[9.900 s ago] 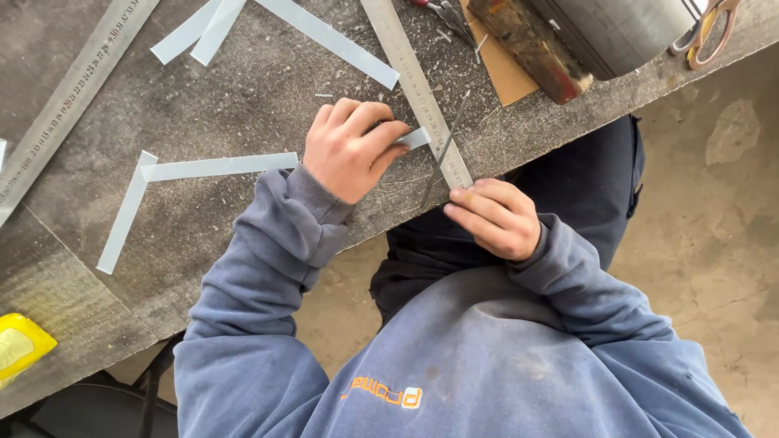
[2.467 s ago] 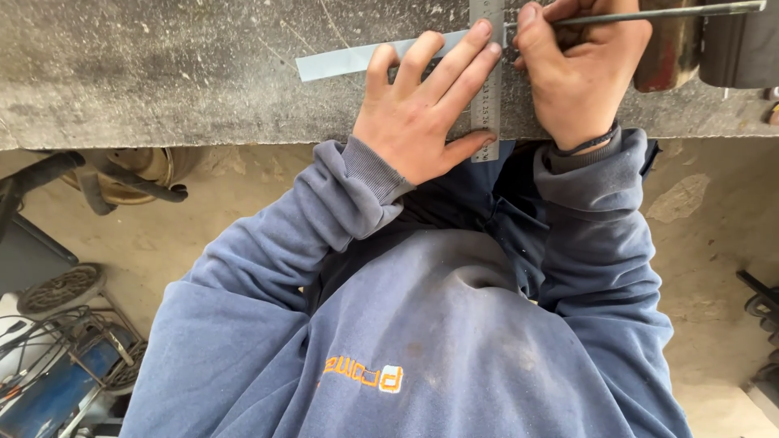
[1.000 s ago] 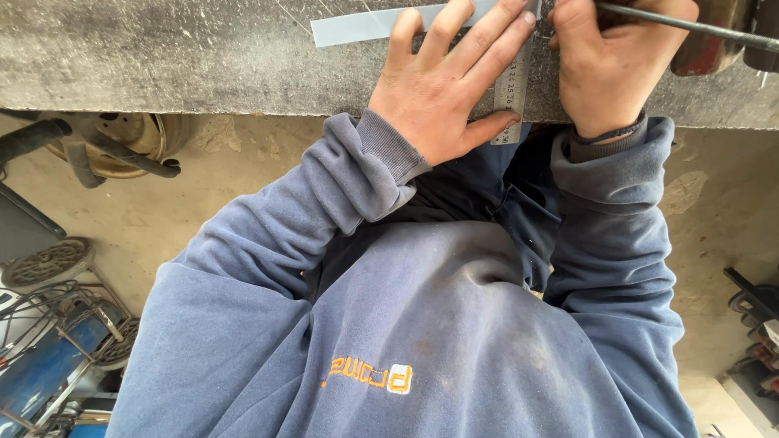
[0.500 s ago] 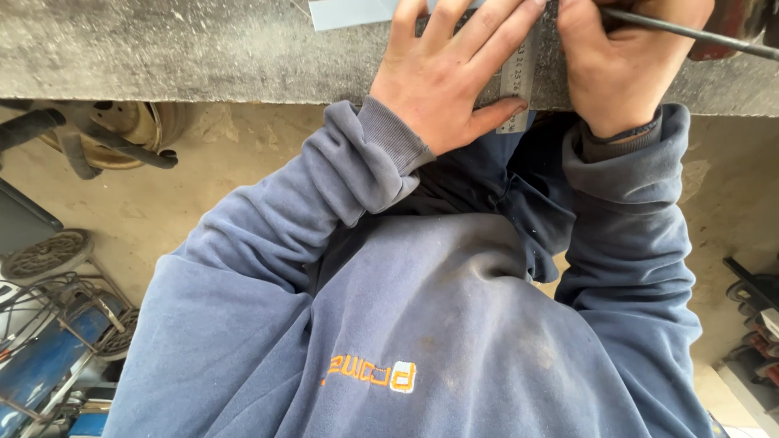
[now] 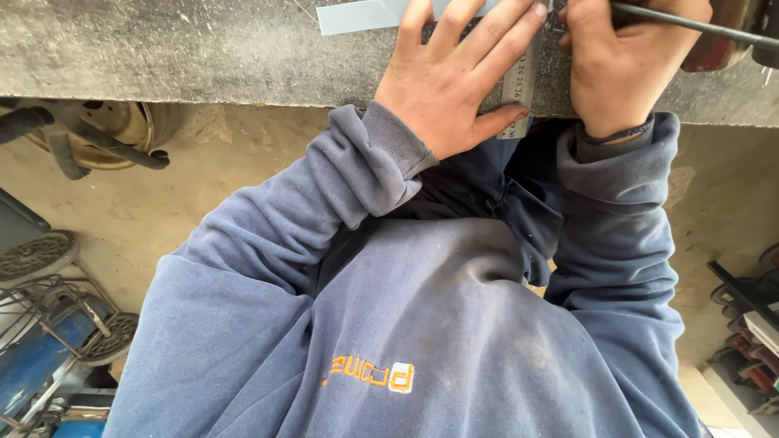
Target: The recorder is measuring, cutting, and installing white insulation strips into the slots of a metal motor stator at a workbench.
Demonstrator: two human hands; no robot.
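Your left hand lies flat, fingers spread, pinning the steel ruler and pale metal strip to the table. The ruler's long axis runs toward you, crossing the strip. Your right hand, just beside it, pinches a thin rod.

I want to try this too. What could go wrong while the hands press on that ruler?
The steel ruler juts past the grey workbench edge, so it might tip or slide if the left hand eases off. The right hand holds a thin dark rod close to the left fingers; a slip could poke them. The pale blue strip could shift.
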